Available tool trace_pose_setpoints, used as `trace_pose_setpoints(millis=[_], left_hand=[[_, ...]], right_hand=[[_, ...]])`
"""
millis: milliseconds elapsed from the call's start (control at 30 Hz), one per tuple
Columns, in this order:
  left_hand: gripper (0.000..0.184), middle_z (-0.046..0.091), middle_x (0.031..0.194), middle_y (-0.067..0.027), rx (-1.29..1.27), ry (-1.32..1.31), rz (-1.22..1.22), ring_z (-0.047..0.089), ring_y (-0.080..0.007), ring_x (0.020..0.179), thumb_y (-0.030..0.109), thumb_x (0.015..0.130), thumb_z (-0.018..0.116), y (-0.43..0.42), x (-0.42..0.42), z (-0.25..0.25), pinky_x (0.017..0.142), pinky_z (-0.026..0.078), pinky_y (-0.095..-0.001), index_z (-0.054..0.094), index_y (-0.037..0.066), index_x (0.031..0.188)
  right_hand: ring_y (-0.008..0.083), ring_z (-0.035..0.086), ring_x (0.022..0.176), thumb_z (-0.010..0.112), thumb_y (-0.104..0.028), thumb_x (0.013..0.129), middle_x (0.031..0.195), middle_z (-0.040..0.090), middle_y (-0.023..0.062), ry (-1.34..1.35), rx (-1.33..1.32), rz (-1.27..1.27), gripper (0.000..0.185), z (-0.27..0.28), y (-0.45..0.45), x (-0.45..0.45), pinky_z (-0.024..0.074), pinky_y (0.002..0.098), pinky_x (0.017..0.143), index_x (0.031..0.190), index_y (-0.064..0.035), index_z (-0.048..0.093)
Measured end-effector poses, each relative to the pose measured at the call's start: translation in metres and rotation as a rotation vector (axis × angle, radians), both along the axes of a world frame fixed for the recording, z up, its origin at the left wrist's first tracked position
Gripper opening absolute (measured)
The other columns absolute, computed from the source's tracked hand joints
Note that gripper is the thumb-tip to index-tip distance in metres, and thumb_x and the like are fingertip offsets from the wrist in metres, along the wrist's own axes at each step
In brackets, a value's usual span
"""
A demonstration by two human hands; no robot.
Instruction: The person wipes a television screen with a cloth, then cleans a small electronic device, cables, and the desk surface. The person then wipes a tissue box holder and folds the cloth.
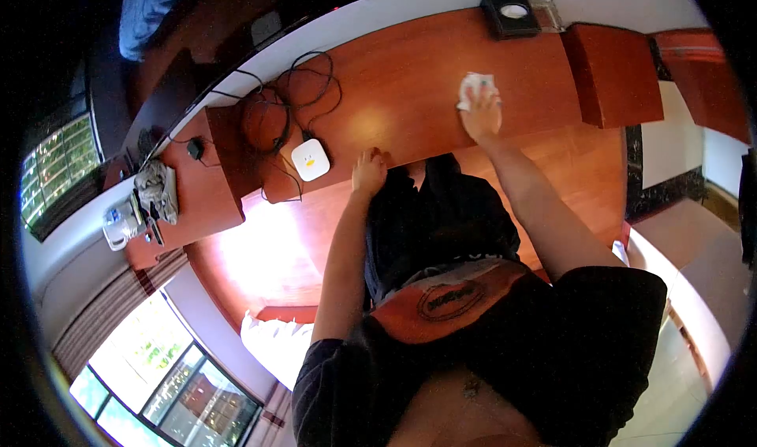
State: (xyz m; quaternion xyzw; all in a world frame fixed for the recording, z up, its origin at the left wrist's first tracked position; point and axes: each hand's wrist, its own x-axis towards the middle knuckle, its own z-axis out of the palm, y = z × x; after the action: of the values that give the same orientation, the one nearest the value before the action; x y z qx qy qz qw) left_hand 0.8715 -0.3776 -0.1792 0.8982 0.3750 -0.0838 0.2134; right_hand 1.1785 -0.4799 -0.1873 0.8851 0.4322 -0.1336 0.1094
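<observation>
On the reddish-brown wooden desk (418,76), my right hand (482,122) presses a crumpled white tissue (475,87) under its fingers, toward the right part of the top. My left hand (369,173) rests at the desk's front edge, its fingers lying on the wood with nothing visible in them. To the left of that hand is a white rounded-square box (310,160) with a small yellow and orange picture on it. Black cables (288,104) lie in loops behind the box, and one runs to it.
A black box (509,15) with a clear tray (546,15) stands at the back right. A raised wooden block (613,76) bounds the right side. At left, a lower wooden surface (201,199) carries a grey cloth (158,191) and a white kettle-like item (122,226). A dark screen (197,61) hangs behind.
</observation>
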Motion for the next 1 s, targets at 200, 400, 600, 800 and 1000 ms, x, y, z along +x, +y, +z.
trace_pose_setpoints(millis=[200,400,600,800,1000], left_hand=[[0.024,0.047,0.120,-0.0118,-0.099,0.079,0.057,0.048,-0.0335,0.107,0.023,0.081,0.056,-0.011,-0.028,0.003,0.086,0.044,-0.0449,0.058,0.009,0.100],[0.023,0.049,0.118,-0.0110,-0.173,0.054,-0.029,0.048,-0.0333,0.107,0.021,0.080,0.057,-0.003,-0.053,0.001,0.089,0.042,-0.0444,0.059,0.009,0.099],[0.024,0.050,0.116,-0.0145,-0.231,0.011,-0.115,0.047,-0.0347,0.109,0.021,0.081,0.057,0.010,-0.069,-0.007,0.091,0.041,-0.0445,0.059,0.005,0.099],[0.029,0.050,0.116,-0.0158,-0.183,0.091,-0.184,0.050,-0.0355,0.105,0.025,0.085,0.053,0.015,-0.059,0.003,0.087,0.043,-0.0478,0.058,0.004,0.104],[0.030,0.061,0.100,-0.0165,0.027,-0.060,-0.361,0.054,-0.0351,0.098,0.025,0.083,0.046,-0.001,-0.050,0.005,0.082,0.046,-0.0446,0.062,0.001,0.090]], right_hand=[[0.0322,0.018,0.134,0.041,-0.039,0.089,0.146,0.022,0.0069,0.419,0.145,0.372,0.044,0.031,0.089,-0.082,0.0205,0.0479,0.106,0.131,-0.0273,0.042],[0.0369,0.020,0.133,0.051,-0.042,0.083,0.146,0.024,0.0038,0.513,0.167,0.736,0.044,0.014,0.057,-0.145,0.0180,0.0502,0.108,0.125,-0.0282,0.050],[0.0372,0.013,0.136,0.045,-0.043,0.087,0.149,0.018,0.0072,0.210,0.286,0.712,0.053,-0.030,-0.042,-0.095,0.0123,0.0514,0.109,0.136,-0.0257,0.036],[0.0393,0.012,0.134,0.034,-0.044,0.091,0.149,0.014,0.0123,0.338,0.057,-0.276,0.057,-0.004,-0.122,-0.071,0.0166,0.0541,0.107,0.142,-0.0214,0.023],[0.0375,0.024,0.128,0.030,-0.039,0.092,0.140,0.025,0.0206,0.638,0.260,-0.991,0.061,-0.017,-0.163,-0.080,0.0259,0.0493,0.102,0.140,-0.0032,0.019]])
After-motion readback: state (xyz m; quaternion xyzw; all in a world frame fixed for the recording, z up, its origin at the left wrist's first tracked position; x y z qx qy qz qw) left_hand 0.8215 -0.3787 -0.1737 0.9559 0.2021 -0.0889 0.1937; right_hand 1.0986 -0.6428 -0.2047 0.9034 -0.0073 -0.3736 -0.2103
